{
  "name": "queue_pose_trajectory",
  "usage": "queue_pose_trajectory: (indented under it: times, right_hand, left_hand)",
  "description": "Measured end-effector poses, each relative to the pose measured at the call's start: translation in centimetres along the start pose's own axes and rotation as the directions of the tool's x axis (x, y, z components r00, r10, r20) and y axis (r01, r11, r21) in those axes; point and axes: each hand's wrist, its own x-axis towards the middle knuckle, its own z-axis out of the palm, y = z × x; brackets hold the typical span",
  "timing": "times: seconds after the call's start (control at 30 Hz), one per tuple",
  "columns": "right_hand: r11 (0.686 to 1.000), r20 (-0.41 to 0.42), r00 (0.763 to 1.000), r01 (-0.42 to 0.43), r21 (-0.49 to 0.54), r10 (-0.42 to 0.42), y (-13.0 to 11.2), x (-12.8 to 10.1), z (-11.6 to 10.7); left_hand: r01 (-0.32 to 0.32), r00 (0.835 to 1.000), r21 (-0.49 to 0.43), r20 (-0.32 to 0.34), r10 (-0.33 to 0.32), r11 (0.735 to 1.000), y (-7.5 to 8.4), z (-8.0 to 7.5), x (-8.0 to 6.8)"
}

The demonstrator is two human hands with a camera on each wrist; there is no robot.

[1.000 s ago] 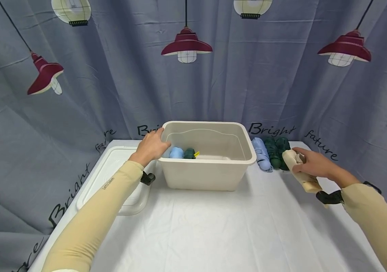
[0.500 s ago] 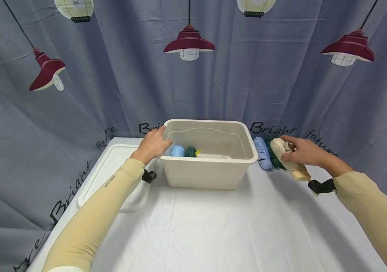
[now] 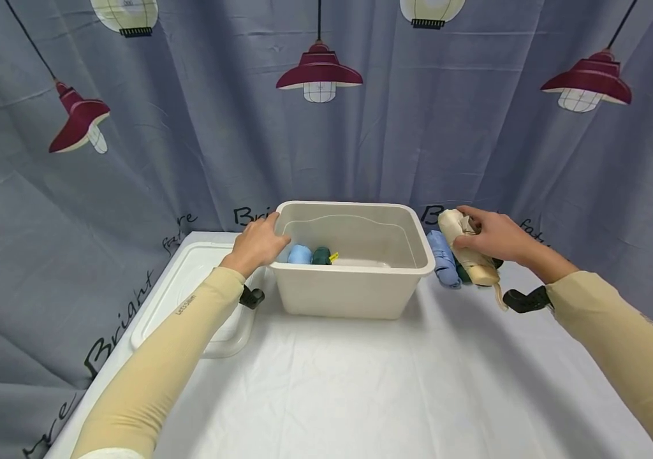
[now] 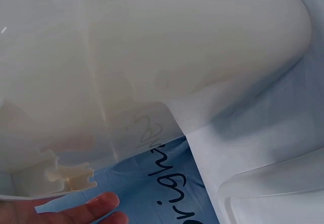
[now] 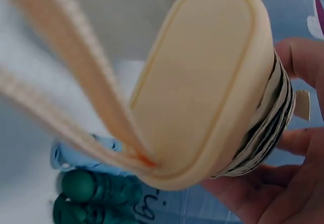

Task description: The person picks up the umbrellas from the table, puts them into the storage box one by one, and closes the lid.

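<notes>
My right hand (image 3: 495, 237) grips a cream folded umbrella (image 3: 467, 252), raised over the right side of the table. In the right wrist view its flat oval handle end (image 5: 197, 82) faces the camera, with a wrist strap (image 5: 76, 67) hanging from it. A light blue folded umbrella (image 3: 444, 261) and dark green ones (image 5: 101, 188) lie below it, partly hidden in the head view. My left hand (image 3: 256, 245) holds the left rim of a whitish plastic bin (image 3: 344, 293), thumb over the inside. Inside the bin show a light blue rounded item (image 3: 300, 255) and a dark green one (image 3: 321, 256).
A white lid (image 3: 197, 264) lies on the table left of the bin, partly under the left forearm. The table (image 3: 361, 382) has a white cloth. Behind it hangs a grey-blue curtain (image 3: 217, 127) printed with lamps and lettering.
My right hand has carried the cream umbrella left and away from me, from beside the green umbrellas to above them, close to the bin. The left hand stays on the rim.
</notes>
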Motion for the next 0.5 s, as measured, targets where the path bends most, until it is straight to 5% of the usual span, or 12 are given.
queue_pose_trajectory:
  times: [0.5]
  right_hand:
    - [0.994,0.042,0.998,-0.06,0.088,0.056,-5.4,0.8,-2.0]
  left_hand:
    - [0.022,1.0,0.026,0.019,-0.022,0.999,0.3,0.0,0.1]
